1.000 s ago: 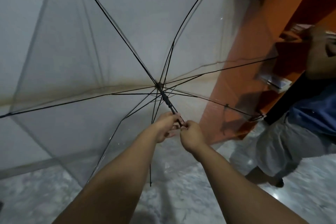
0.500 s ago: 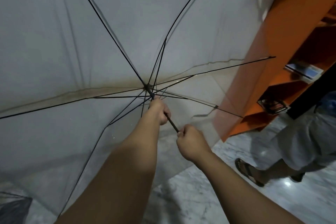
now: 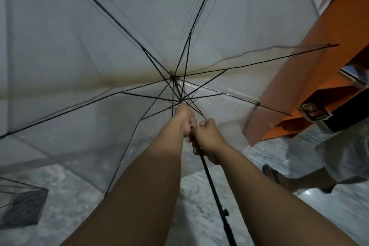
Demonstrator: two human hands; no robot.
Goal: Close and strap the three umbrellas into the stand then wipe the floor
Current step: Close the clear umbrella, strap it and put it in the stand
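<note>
A transparent umbrella (image 3: 119, 32) with black ribs is spread open in front of me and fills most of the view. Its black shaft (image 3: 216, 195) runs down between my forearms toward the bottom edge. My left hand (image 3: 184, 119) grips the shaft just below the point where the struts meet. My right hand (image 3: 207, 139) grips the shaft right behind it, the two hands touching. The handle end is out of frame.
A black mesh stand (image 3: 22, 205) sits on the marble floor (image 3: 199, 195) at the lower left. An orange shelf unit (image 3: 329, 46) stands at the right. Another person's sandalled foot (image 3: 274, 172) and light shorts are at the right edge.
The umbrella's hub has shifted right and the canopy has begun to sag. My right hand slid up the shaft to meet my left. The stand has come into view.
</note>
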